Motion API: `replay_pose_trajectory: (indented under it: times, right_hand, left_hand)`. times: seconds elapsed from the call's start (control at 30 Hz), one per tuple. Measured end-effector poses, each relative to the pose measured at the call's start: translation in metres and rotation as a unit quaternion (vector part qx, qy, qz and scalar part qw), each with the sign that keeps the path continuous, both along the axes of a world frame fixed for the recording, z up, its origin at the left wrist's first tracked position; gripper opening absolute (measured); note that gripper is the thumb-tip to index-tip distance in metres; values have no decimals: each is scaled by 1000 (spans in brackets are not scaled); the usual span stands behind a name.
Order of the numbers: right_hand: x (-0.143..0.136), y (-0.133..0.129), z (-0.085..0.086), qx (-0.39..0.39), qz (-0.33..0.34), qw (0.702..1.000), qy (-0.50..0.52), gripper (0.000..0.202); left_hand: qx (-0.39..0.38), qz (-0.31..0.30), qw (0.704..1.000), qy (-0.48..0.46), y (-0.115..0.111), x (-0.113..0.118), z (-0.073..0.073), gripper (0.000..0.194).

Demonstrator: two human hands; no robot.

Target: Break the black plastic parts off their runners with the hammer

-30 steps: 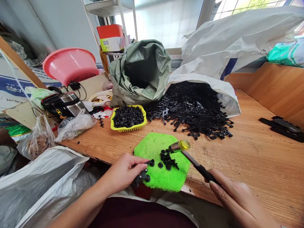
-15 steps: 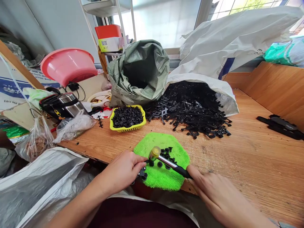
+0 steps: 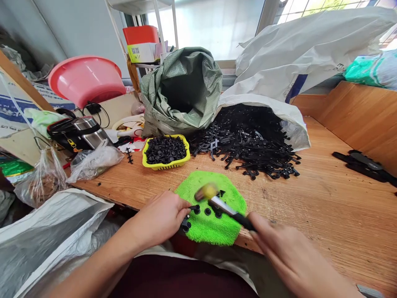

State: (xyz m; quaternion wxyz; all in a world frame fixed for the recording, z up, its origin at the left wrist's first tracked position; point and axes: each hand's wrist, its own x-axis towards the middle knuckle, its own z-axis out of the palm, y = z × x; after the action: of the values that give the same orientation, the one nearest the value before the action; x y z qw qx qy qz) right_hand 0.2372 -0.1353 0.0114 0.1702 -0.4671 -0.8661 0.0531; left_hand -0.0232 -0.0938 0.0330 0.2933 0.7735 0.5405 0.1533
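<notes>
My right hand (image 3: 273, 240) is closed around the black grip of a small hammer (image 3: 223, 205) with a yellow end on its head. The hammer head, smeared by motion, hangs above a green cloth (image 3: 211, 232). Between thumb and fingers, my left hand (image 3: 164, 215) pinches black plastic arms (image 3: 186, 223); one arm's end reaches over a round black piece at the cloth's left side. Several small black round caps (image 3: 207, 211) stand on the cloth beneath the hammer, partly hidden by it.
A yellow basket (image 3: 166, 166) holds many black caps. Black plastic arms (image 3: 254, 145) spill from a white sack (image 3: 299, 124). Behind the basket a green woven sack (image 3: 149, 103) gapes. A black object (image 3: 366, 165) lies at right; plastic bags (image 3: 96, 161) and a pink basin (image 3: 87, 78) are left.
The hammer head has lifted up from the black piece near my left fingertips, and my right hand has shifted slightly right. My left hand keeps its pinch.
</notes>
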Motion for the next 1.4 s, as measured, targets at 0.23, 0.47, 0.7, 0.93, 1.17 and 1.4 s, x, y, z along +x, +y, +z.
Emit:
replay_pose_trajectory:
  times: [0.23,0.47,0.7,0.93,1.17,1.4]
  right_hand:
    - [-2,0,-12,13,-5,998,-59,26]
    - [17,-1,-9,-98,-62,976,187,27]
    - [36,-2,-34,-301,-114,691,647,19]
    - [34,2,-53,-324,-111,565,751,13]
    - [32,2,-54,-338,-100,556,753,14]
    - [32,1,-58,-333,-80,574,744,11]
  left_hand:
    - [-4,-13,1000,-2,1,-2,-2,22]
    - [-84,28,987,-134,5,-11,-12,24]
    - [-208,192,832,-477,11,-18,-18,39]
    - [-192,221,793,-534,21,17,-22,19]
    - [-249,243,788,-508,22,36,-30,7]
    - [-258,246,787,-503,19,41,-32,11]
